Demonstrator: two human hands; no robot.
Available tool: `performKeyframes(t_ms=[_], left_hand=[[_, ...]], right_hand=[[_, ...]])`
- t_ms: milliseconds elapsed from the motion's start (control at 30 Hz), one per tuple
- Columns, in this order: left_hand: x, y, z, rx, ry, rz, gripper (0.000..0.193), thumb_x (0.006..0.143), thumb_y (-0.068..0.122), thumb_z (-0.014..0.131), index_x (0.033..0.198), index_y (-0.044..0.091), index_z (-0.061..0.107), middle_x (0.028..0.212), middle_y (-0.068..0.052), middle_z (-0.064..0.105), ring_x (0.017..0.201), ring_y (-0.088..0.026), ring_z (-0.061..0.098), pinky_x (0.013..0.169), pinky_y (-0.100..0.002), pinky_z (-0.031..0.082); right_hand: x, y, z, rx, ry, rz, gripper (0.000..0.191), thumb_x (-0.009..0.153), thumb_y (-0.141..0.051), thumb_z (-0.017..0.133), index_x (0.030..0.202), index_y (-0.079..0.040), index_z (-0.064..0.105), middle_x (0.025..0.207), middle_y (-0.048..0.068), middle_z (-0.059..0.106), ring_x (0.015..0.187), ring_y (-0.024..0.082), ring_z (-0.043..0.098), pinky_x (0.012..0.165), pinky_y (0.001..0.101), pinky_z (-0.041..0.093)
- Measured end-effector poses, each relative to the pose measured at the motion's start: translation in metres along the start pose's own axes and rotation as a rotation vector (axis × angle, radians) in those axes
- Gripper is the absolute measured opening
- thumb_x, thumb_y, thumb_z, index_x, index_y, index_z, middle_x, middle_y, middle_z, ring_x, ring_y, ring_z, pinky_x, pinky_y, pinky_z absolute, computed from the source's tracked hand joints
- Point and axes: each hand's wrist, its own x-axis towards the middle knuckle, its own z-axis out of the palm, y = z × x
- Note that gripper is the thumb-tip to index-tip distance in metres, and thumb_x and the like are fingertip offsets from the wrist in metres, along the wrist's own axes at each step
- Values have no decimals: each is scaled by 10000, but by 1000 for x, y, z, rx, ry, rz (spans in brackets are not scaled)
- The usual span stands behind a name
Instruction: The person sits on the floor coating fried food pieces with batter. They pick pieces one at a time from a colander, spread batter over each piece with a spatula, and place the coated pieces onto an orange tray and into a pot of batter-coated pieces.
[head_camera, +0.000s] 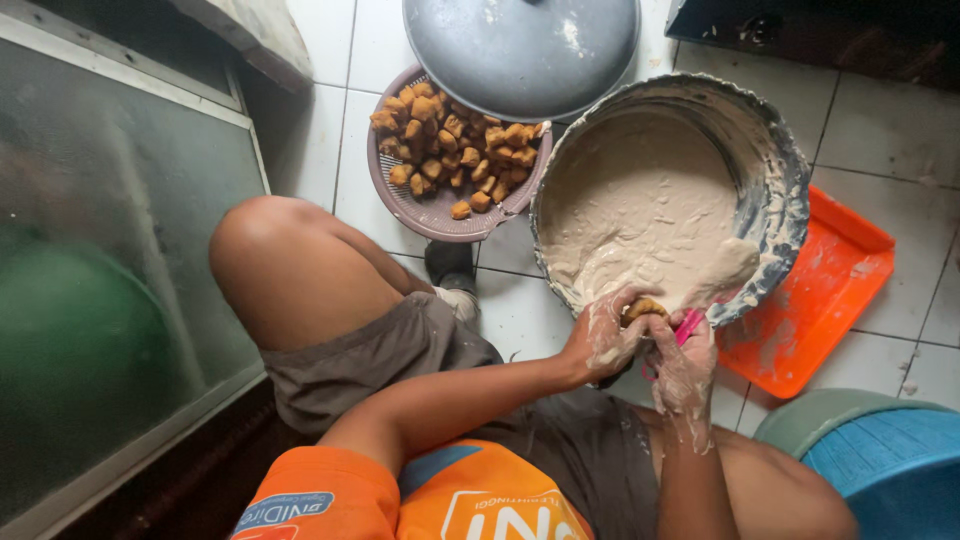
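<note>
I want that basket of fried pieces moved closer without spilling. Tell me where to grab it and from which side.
Grip the basket by its bare near rim, coming from the knee side. The fried pieces are heaped toward the far side, and the grey lid overlaps that edge, so the near rim is likely the freest. Both the left hand and right hand are coated in batter, so it may slip.

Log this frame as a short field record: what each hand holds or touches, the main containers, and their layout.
left hand: batter-smeared, holds a small fried brown piece at the bowl's near rim
right hand: batter-coated, grips a pink tool, touching the same piece
bowl: large, tilted, holds pale batter
basket: mauve, holds fried brown cubes, left of the bowl
lid: grey, beyond the basket
tray: orange, under the bowl's right side
floor: white tiles
</note>
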Motion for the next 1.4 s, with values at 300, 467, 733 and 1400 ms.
performKeyframes(t_ms=[300, 467, 733, 1400], left_hand=[[15, -1, 4, -331, -228, -493, 300, 992, 281, 572, 1173, 70, 683, 1023, -99, 762, 981, -214, 759, 775, -377, 615], [16, -10, -17, -131, -382, -246, 351, 993, 306, 549, 1236, 84, 671, 995, -55, 743, 959, -155, 722, 728, -350, 623], [39, 1, -30, -148, -297, -279, 311, 928, 289, 731, 1097, 30, 701, 912, -62, 743, 750, -110, 705, 565, -301, 619], [51, 10, -14, -330, -103, -252, 422, 940, 319, 736, 1192, -17, 691, 986, -69, 770, 895, -116, 675, 801, -275, 537]], right_hand=[[-3, -9, -16, -119, 44, -230, 188, 932, -82, 737, 1054, -86, 594, 805, -27, 585, 583, 43, 485, 512, 211, 391], [-5, -14, -17, -123, 16, -172, 190, 906, -100, 759, 1026, -70, 615, 748, -22, 585, 545, 49, 481, 489, 216, 370], [-4, -4, -11, -234, -19, -376, 217, 1021, -214, 693, 1129, -39, 628, 908, -39, 608, 757, 25, 523, 664, 193, 423], [-20, -23, 10, -715, -19, -667, 324, 1172, -273, 407, 1177, -4, 589, 1073, 101, 601, 1015, 222, 574, 917, 361, 448]])
